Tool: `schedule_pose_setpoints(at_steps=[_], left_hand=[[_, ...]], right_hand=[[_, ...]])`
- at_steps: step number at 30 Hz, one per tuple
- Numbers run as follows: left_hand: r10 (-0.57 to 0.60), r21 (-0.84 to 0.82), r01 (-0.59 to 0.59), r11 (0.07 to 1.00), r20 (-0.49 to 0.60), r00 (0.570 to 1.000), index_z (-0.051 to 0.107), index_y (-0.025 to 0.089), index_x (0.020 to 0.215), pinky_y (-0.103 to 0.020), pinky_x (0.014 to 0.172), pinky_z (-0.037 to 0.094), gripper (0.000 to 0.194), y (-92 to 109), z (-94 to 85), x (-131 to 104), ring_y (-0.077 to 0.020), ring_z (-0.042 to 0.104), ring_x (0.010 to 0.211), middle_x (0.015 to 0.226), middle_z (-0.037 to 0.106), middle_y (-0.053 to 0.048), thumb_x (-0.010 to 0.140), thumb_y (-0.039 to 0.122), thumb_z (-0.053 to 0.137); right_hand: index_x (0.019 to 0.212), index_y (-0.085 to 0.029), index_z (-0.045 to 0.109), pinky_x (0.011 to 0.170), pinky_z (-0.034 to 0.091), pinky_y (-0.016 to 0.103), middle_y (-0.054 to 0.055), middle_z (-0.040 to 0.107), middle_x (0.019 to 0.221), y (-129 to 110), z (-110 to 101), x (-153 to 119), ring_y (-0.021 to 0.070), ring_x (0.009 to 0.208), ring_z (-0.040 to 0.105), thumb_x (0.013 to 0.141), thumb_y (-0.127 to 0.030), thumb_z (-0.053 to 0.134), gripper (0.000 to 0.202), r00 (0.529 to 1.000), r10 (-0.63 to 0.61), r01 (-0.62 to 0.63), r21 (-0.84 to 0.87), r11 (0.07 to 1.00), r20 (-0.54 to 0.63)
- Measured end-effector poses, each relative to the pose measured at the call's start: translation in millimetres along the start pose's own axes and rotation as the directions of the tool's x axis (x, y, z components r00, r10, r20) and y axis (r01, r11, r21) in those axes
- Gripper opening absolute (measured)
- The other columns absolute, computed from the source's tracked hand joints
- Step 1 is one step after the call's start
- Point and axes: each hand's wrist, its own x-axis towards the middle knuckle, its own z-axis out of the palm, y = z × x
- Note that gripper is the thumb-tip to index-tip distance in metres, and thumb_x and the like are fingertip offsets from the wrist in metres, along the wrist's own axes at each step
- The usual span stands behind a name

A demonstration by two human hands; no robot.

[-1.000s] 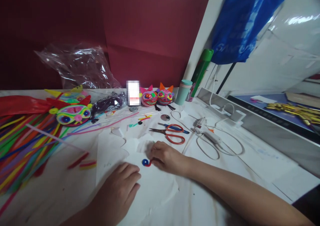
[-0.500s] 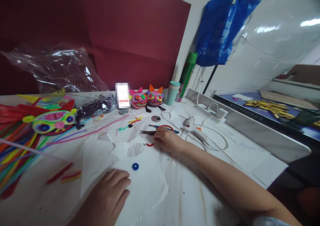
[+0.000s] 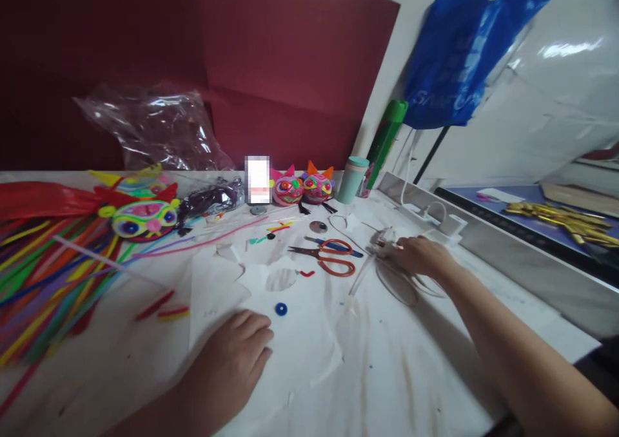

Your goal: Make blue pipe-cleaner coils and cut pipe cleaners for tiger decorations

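Note:
My right hand (image 3: 420,255) is closed round the back end of a white hot glue gun (image 3: 385,238), whose cord loops on the table beneath. The hand hides most of its handle. Palm down, my left hand (image 3: 236,353) lies on a torn sheet of white paper (image 3: 309,334) with its fingers loosely stretched. Just beyond those fingertips is a small blue disc (image 3: 281,309) with a pale centre. Orange-handled scissors (image 3: 333,258) lie between the hands, farther back, across a blue-handled tool (image 3: 355,251). A short red strip (image 3: 307,273) is near the scissors' blades.
Colourful pipe cleaners (image 3: 58,276) and a decorated mask-like face (image 3: 145,221) fill the left side. Along the back stand two small decorated heads (image 3: 289,189), a mint-lidded cup (image 3: 352,180) and a green can (image 3: 387,144). A power strip (image 3: 425,214) lies at the right.
My right hand has moved right from the scissors to the glue gun and taken hold of it. The scissors now lie uncovered. My left hand stays on the paper; the view has turned slightly.

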Motion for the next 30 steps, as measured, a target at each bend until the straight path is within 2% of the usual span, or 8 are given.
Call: schedule_pose_setpoints(at_steps=[7,12,14,17,19,21,24,30], left_hand=[[-0.055,0.016,0.055,0.998,0.06,0.997,0.06,0.019,0.08,-0.032,0.073,0.047,0.017,3.3,-2.5,-1.8,-0.0174,0.055,0.079,0.084,0.063,-0.002,0.078,0.007,0.048],[-0.074,0.036,0.07,0.997,0.117,0.99,0.059,0.018,0.079,-0.033,0.073,0.046,0.015,5.3,-3.2,-1.0,-0.0184,0.053,0.08,0.085,0.062,-0.003,0.076,0.006,0.051],[-0.082,0.04,0.077,0.996,0.131,0.988,0.059,0.018,0.078,-0.034,0.074,0.046,0.015,5.6,-2.9,-1.0,-0.0189,0.053,0.08,0.085,0.062,-0.003,0.077,0.006,0.051],[-0.072,0.044,0.067,0.997,0.129,0.989,0.059,0.018,0.08,-0.035,0.075,0.045,0.015,5.2,-1.8,-1.1,-0.0192,0.052,0.081,0.086,0.061,-0.004,0.079,0.007,0.049],[-0.066,0.035,0.063,0.997,0.123,0.99,0.06,0.018,0.08,-0.036,0.075,0.045,0.015,4.5,-1.0,-1.2,-0.0193,0.053,0.082,0.087,0.061,-0.004,0.079,0.007,0.049],[-0.062,0.023,0.06,0.998,0.114,0.992,0.06,0.018,0.082,-0.035,0.076,0.046,0.015,3.6,-0.4,-1.2,-0.0193,0.053,0.082,0.088,0.062,-0.004,0.079,0.007,0.049],[-0.052,0.016,0.05,0.999,0.098,0.994,0.06,0.018,0.083,-0.034,0.076,0.046,0.016,2.3,0.3,-0.9,-0.0187,0.054,0.083,0.087,0.062,-0.004,0.079,0.008,0.05],[-0.035,-0.019,0.037,0.999,0.091,0.995,0.06,0.018,0.085,-0.034,0.077,0.047,0.017,0.0,1.2,1.0,-0.0183,0.054,0.083,0.088,0.062,-0.004,0.079,0.007,0.048]], right_hand=[[0.089,-0.01,0.059,0.069,0.042,0.035,0.019,0.06,0.097,-2.1,24.3,0.3,0.0319,0.095,0.055,0.078,-0.029,0.048,0.025,0.998,0.006,-0.005,0.01,1.0,-0.07],[0.085,-0.008,0.057,0.068,0.042,0.038,0.022,0.06,0.089,-4.3,2.8,-8.1,0.0327,0.086,0.055,0.078,-0.027,0.043,0.024,0.91,0.158,-0.029,0.321,0.947,-0.383],[0.086,-0.011,0.057,0.062,0.043,0.033,0.016,0.062,0.084,-17.0,-12.1,-20.0,0.0264,0.075,0.058,0.082,-0.034,0.037,0.031,0.915,0.143,0.06,0.478,0.877,-0.377],[0.086,-0.014,0.062,0.054,0.043,0.028,0.008,0.062,0.073,-48.6,-30.8,-44.6,0.0212,0.065,0.057,0.08,-0.041,0.036,0.038,0.974,-0.082,0.221,0.82,0.528,-0.21],[0.08,-0.014,0.064,0.057,0.044,0.026,0.004,0.062,0.071,-70.9,-36.2,-60.9,0.0196,0.067,0.056,0.075,-0.036,0.043,0.03,0.938,-0.314,0.27,0.872,0.409,-0.144],[0.078,-0.014,0.065,0.06,0.045,0.025,0.003,0.061,0.072,-88.2,-34.6,-73.6,0.0179,0.068,0.055,0.072,-0.034,0.048,0.026,0.854,-0.519,0.267,0.894,0.358,-0.047],[0.082,-0.014,0.064,0.058,0.044,0.023,0.002,0.059,0.072,-100.9,-23.0,-84.0,0.0141,0.064,0.053,0.076,-0.034,0.049,0.025,0.759,-0.646,0.202,0.916,0.347,0.078],[0.084,-0.015,0.062,0.06,0.045,0.022,0.003,0.059,0.075,-103.4,-6.9,-85.3,0.0129,0.066,0.052,0.08,-0.032,0.046,0.023,0.734,-0.676,0.195,0.931,0.308,0.07]])
